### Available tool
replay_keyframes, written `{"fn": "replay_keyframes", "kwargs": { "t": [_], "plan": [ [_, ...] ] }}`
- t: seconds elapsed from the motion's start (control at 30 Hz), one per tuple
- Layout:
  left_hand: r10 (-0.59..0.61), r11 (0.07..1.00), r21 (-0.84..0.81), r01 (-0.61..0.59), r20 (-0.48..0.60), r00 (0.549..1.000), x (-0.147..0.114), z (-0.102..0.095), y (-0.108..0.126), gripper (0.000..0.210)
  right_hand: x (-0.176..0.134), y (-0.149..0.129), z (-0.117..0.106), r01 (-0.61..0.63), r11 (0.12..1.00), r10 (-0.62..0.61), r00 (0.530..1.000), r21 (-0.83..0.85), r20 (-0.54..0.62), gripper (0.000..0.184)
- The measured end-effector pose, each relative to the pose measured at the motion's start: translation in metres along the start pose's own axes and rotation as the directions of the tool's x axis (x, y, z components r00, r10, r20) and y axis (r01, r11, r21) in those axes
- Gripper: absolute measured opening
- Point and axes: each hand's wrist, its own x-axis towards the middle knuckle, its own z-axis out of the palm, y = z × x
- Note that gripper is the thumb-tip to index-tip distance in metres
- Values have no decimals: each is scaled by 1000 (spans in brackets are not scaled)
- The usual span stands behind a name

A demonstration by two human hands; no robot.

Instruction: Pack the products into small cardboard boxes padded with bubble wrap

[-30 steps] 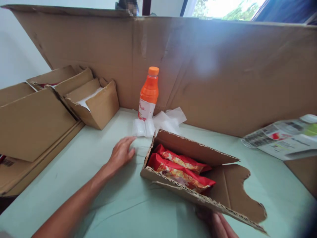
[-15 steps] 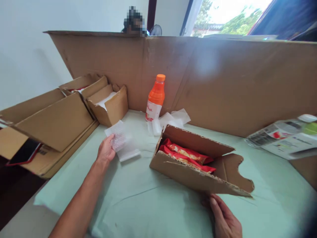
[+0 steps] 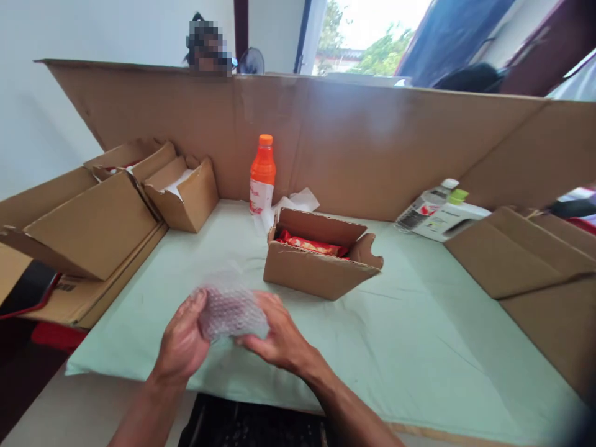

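Observation:
Held between both hands above the front of the table is a piece of clear bubble wrap (image 3: 233,310). My left hand (image 3: 185,335) is closed on its left edge. On its right side my right hand (image 3: 279,332) grips it, thumb underneath towards me and fingers behind. Whether anything lies inside the wrap I cannot make out. Beyond the right hand stands an open cardboard box (image 3: 311,272) with red snack packets (image 3: 311,243) in it. Behind that box, crumpled clear wrap (image 3: 302,200) lies by an upright bottle with orange drink (image 3: 263,174).
Cardboard boxes (image 3: 93,223) line the left side, with a smaller box (image 3: 195,198) beside them. A clear bottle (image 3: 423,208) and a white jug (image 3: 454,220) lean at the back right, near more cardboard (image 3: 526,261). A tall cardboard panel (image 3: 363,143) closes the back; a person's head shows above it.
My right hand has left the snack box and now grips the bubble wrap with my left hand. The wrap has come nearer to me. The whole view has shifted right.

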Motion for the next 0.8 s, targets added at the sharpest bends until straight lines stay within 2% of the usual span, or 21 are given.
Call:
{"fn": "replay_keyframes", "kwargs": {
  "t": [0.03, 0.07, 0.13, 0.2, 0.27, 0.33, 0.37, 0.43, 0.5, 0.57, 0.63, 0.7, 0.8],
  "plan": [
    [36, 999, 33, -34, -58, 998, -7, -3, 11, 20, 7, 1, 7, -52, 998, 50, 996, 30, 77, 18],
    [92, 994, 72, -84, -116, 989, -13, -7, 23, 20, 8, 4, 12, -117, 991, 108, 985, 65, 134, 9],
    [245, 964, 150, -219, -188, 951, -24, -18, 48, 22, -10, 8, 16, -241, 955, 206, 959, 175, 195, 14],
    [361, 926, 193, -326, -190, 913, -29, -25, 63, 24, -43, 10, 11, -338, 888, 273, 933, 313, 234, 12],
    [371, 919, 195, -343, -128, 920, -25, -22, 61, 24, -77, 8, 0, -432, 816, 344, 897, 383, 279, 17],
    [291, 923, 247, -294, 50, 955, -12, -9, 43, 29, -105, 9, -13, -523, 771, 447, 851, 364, 275, 24],
    [238, 908, 308, -283, 178, 955, -2, 1, 30, 33, -114, 12, -20, -551, 762, 501, 834, 340, 232, 24],
    [136, 825, 454, -337, 420, 897, 20, 24, 0, 39, -126, 23, -35, -580, 761, 588, 806, 291, 71, 29],
    [54, 732, 547, -405, 547, 836, 41, 43, -28, 45, -127, 42, -51, -598, 758, 641, 756, 260, -130, 45],
    [35, 694, 576, -432, 573, 819, 56, 55, -52, 50, -118, 66, -68, -609, 749, 662, 684, 260, -305, 58],
    [77, 695, 561, -451, 565, 822, 64, 60, -70, 50, -99, 92, -82, -617, 742, 665, 624, 263, -411, 67],
    [130, 704, 527, -476, 564, 816, 70, 63, -83, 47, -76, 115, -91, -609, 757, 645, 636, 237, -425, 69],
    [188, 730, 487, -479, 531, 826, 85, 72, -93, 40, -39, 143, -96, -578, 793, 604, 702, 194, -377, 58]
  ]
}}
